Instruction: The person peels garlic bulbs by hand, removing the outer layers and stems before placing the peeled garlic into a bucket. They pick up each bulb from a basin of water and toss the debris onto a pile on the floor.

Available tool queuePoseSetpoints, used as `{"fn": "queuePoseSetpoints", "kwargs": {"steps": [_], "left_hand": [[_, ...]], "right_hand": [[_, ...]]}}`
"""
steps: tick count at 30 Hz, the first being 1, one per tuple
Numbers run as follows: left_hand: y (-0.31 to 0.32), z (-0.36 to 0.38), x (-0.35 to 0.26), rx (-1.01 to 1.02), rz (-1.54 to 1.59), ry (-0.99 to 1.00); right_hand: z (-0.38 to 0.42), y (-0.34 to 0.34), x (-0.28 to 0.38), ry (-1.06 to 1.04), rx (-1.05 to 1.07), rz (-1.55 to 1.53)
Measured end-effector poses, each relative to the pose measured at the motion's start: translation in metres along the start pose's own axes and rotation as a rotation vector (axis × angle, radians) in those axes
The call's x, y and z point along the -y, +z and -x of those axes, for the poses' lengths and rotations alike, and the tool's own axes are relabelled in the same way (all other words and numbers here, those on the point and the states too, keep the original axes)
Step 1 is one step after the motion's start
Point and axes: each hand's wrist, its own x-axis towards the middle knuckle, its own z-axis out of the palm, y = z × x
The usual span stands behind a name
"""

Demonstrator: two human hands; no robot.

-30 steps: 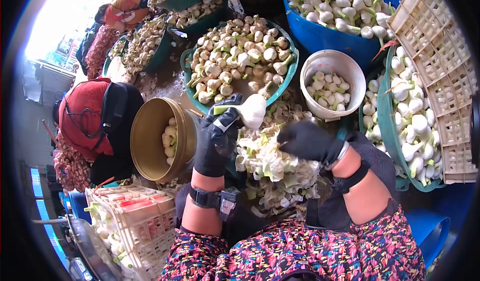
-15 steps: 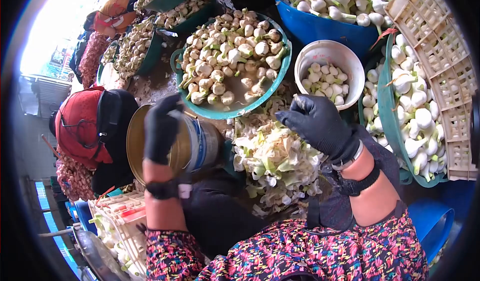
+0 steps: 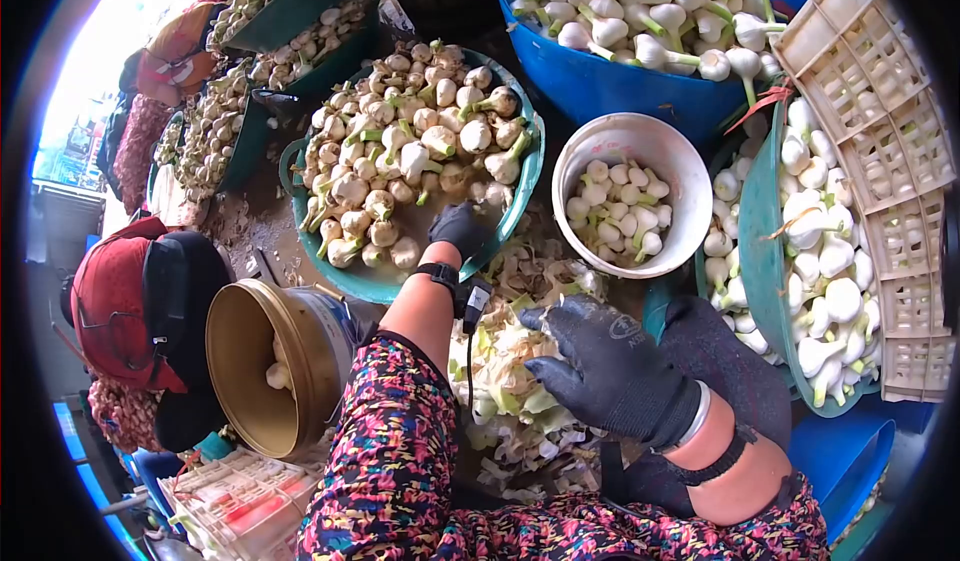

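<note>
My left hand, in a black glove, reaches down into a green basin heaped with unpeeled garlic bulbs. Its fingers are hidden among the bulbs and the murky water, so their grip does not show. My right hand, gloved in dark grey, hovers over a pile of garlic peelings. Its thumb and forefinger are spread apart, with a small pale patch at the forefinger's tip. Left of my left forearm, a gold-lined bucket lies tilted with peeled garlic inside.
A white bucket of peeled cloves or small bulbs stands beyond my right hand. Behind it is a blue tub of cleaned garlic. A green tub and a plastic crate flank the right side. A red-and-black backpack sits left.
My left hand has moved from above the tilted bucket into the green basin. My right hand has come lower, over the peelings, and its fingers have spread. The view has shifted.
</note>
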Motion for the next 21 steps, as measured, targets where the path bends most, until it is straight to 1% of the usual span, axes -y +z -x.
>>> {"fn": "queuePoseSetpoints", "kwargs": {"steps": [2,3,5,6,7,8,9,11,12,13,15,16,17,19,20,21], "left_hand": [[0.000,-0.005,0.023,0.046,-0.232,0.242],[-0.008,0.006,0.025,0.044,-0.238,0.237],[-0.042,0.050,0.024,0.047,0.666,0.141],[-0.069,0.081,0.005,0.091,0.895,-0.023],[-0.076,0.094,0.010,0.149,1.025,0.101],[-0.078,0.106,0.011,0.147,1.078,0.120],[-0.089,0.126,0.001,0.141,1.133,0.141],[-0.108,0.172,-0.017,0.104,1.106,0.355],[-0.112,0.189,-0.018,0.051,0.838,0.453],[-0.122,0.214,-0.032,0.061,0.978,0.500],[-0.137,0.252,-0.051,-0.144,0.896,0.759],[-0.129,0.259,-0.058,0.049,1.599,0.225],[-0.127,0.267,-0.059,0.041,1.597,0.222],[-0.128,0.280,-0.060,-0.163,1.362,0.216],[-0.127,0.285,-0.063,-0.205,1.302,0.301],[-0.127,0.288,-0.064,-0.204,1.303,0.300]], "right_hand": [[-0.002,0.000,-0.001,-0.031,-0.033,0.036],[-0.003,-0.001,0.000,-0.065,-0.065,0.078],[-0.003,-0.002,0.004,-0.050,-0.049,0.044],[-0.003,-0.002,0.007,-0.026,-0.065,-0.015],[-0.003,-0.003,0.011,0.000,-0.082,-0.073],[-0.004,0.003,0.006,0.034,-0.055,-0.131],[-0.007,0.014,-0.001,0.022,-0.056,-0.132],[-0.013,0.035,-0.009,-0.151,-0.249,-0.311],[-0.015,0.033,-0.001,-0.145,-0.180,-0.365],[-0.017,0.039,0.002,-0.206,-0.289,-0.339],[-0.018,0.046,0.003,-0.059,-0.197,-0.772],[-0.018,0.048,0.004,-0.124,-0.221,-0.838],[-0.015,0.048,0.004,-0.128,-0.215,-0.843],[-0.010,0.042,0.013,-0.337,-0.287,-0.496],[-0.008,0.041,0.014,-0.369,-0.284,-0.444],[-0.005,0.043,0.013,-0.368,-0.283,-0.443]]}}
